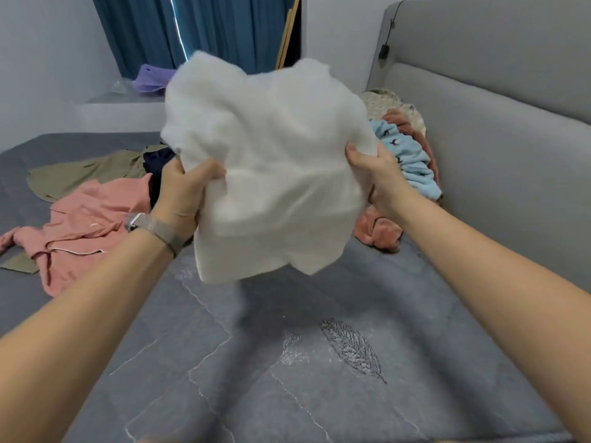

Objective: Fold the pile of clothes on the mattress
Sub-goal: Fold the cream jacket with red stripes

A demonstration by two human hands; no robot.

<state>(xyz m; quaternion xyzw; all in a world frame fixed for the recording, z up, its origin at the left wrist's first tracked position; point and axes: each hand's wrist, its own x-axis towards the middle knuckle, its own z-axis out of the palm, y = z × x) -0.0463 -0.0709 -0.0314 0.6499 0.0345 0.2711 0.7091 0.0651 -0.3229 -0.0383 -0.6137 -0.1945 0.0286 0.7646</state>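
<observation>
Head view, left hand (182, 193), right hand (374, 174) gripping white garment (271, 161)

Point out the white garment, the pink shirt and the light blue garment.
white garment (275, 174), head view, middle of the cloth.
pink shirt (92, 212), head view, its body.
light blue garment (412, 161), head view, its bunched folds.

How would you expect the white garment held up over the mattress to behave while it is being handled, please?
The white garment is probably floppy: it bunches and sags between the left hand and right hand. It seems light, since pinches at its edges hold it clear of the mattress. It will likely crumple unless spread flat.
</observation>
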